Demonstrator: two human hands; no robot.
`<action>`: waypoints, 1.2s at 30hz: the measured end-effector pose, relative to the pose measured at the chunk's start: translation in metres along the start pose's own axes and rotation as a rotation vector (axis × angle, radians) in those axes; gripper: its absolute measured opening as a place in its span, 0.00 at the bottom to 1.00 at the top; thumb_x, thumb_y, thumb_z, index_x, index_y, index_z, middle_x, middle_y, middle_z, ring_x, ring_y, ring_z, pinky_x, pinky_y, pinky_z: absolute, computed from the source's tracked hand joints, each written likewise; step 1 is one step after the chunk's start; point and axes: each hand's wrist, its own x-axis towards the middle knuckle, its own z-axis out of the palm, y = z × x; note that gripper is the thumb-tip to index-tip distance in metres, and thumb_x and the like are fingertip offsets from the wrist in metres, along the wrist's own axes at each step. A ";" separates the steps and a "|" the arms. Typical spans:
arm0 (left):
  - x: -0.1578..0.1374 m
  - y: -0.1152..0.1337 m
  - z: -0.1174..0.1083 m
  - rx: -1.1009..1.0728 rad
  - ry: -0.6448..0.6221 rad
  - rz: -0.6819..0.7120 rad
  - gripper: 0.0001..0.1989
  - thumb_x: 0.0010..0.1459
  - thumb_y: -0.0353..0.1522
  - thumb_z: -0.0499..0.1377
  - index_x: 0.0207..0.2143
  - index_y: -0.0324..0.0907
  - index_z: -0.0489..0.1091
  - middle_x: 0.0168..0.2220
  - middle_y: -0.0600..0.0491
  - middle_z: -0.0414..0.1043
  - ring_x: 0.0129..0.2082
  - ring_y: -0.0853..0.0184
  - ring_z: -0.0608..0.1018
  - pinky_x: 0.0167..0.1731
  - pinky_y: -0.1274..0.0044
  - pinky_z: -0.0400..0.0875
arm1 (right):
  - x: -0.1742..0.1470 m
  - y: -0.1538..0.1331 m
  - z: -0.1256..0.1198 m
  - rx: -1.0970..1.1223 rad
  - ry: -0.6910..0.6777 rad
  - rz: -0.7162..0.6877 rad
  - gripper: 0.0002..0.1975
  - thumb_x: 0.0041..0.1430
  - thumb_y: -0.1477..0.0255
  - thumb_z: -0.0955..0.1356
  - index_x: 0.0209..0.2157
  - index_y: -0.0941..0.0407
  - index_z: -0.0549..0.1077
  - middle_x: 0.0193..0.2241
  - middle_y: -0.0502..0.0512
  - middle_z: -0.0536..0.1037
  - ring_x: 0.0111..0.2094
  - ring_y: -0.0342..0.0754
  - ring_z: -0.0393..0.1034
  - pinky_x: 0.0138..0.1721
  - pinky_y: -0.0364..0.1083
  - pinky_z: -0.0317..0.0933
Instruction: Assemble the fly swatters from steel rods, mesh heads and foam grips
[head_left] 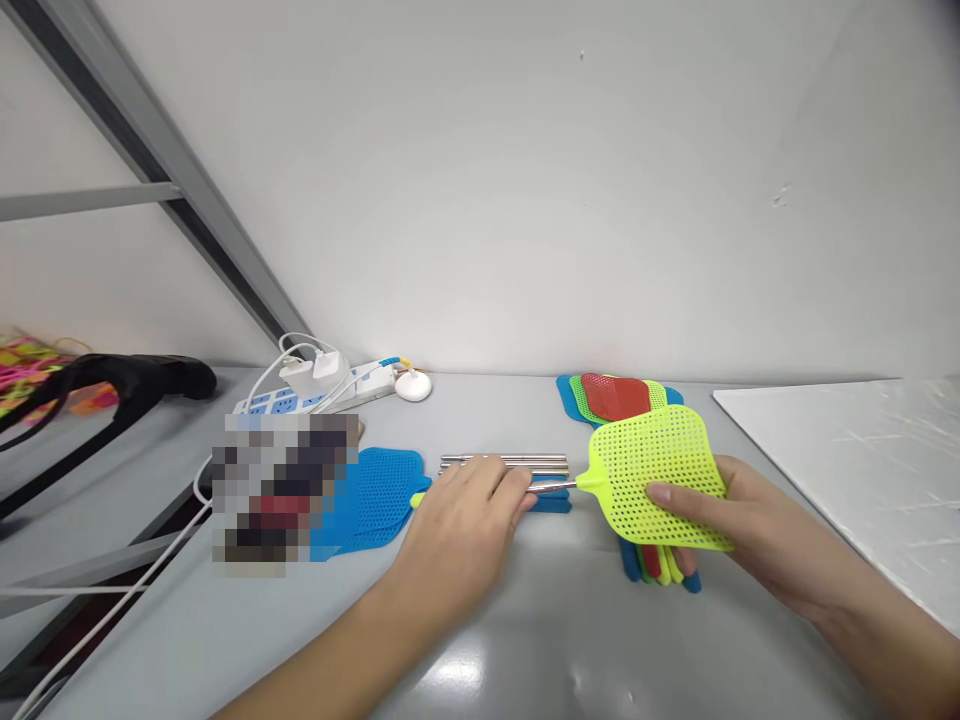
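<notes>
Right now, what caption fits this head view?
Right hand holds yellow fly swatter head; left hand grips its metal handle.

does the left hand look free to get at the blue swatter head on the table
Probably not straight away: the left hand is closed on the metal rod of the yellow swatter head. The blue swatter head lies just beside it, uncovered on that side.

Bare table [540, 640] up front; steel rods [504, 463], swatter stack [619, 398], perhaps chargers on power strip [315, 388] behind.

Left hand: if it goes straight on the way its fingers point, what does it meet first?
Likely the metal rods just beyond the left hand, whose fingers already rest there; depth is unclear.
</notes>
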 end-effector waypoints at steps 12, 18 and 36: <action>0.002 0.000 0.003 -0.134 0.062 0.069 0.11 0.67 0.29 0.48 0.40 0.39 0.71 0.30 0.51 0.72 0.30 0.66 0.71 0.29 0.76 0.61 | -0.002 0.003 0.004 -0.053 0.069 0.040 0.16 0.61 0.57 0.67 0.38 0.55 0.76 0.31 0.57 0.78 0.27 0.50 0.72 0.29 0.48 0.65; 0.004 0.001 -0.001 -0.260 0.031 0.025 0.13 0.67 0.32 0.49 0.47 0.40 0.70 0.35 0.49 0.74 0.33 0.65 0.74 0.30 0.75 0.65 | -0.003 0.001 -0.015 0.199 -0.041 -0.042 0.31 0.60 0.44 0.58 0.37 0.56 0.77 0.29 0.60 0.78 0.28 0.52 0.72 0.31 0.49 0.66; 0.032 0.058 -0.002 -1.489 -0.598 -0.546 0.16 0.66 0.46 0.46 0.36 0.44 0.59 0.19 0.64 0.50 0.17 0.74 0.54 0.20 0.80 0.51 | 0.018 0.022 0.039 0.073 0.221 -0.190 0.24 0.61 0.52 0.65 0.20 0.55 0.63 0.15 0.44 0.59 0.16 0.40 0.55 0.18 0.42 0.55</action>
